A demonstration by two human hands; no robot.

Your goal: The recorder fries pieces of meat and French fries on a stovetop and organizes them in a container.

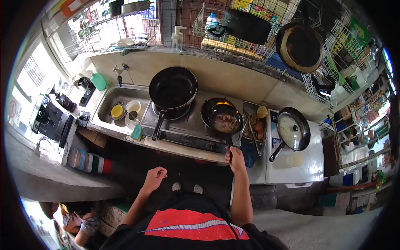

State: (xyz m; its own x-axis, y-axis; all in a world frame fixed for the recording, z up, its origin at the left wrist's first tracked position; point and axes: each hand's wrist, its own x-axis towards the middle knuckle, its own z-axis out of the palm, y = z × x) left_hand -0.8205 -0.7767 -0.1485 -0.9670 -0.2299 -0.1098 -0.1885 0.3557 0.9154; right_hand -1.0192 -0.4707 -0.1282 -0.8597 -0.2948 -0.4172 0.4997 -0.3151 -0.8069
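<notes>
My right hand (236,158) grips the black handle of a small frying pan (225,127) over the right side of the gas stove (187,140). Browned, chopped food (224,121) lies in this pan. Behind and partly under it shows another dark, round pan-like shape (205,113), mostly hidden. Orange flame (222,103) flares at the held pan's far edge. Loosely curled, my left hand (155,178) hangs in front of the stove and holds nothing that I can see. A large black wok (172,87) stands on the left burner, its handle towards me.
Left of the stove, a steel sink (104,117) holds bowls. On the right are a tray (257,145) with eggs and utensils, and a lidded pan (293,129) on a white surface (312,165). A blackened pan (301,47) hangs above. Another person (76,222) is at lower left.
</notes>
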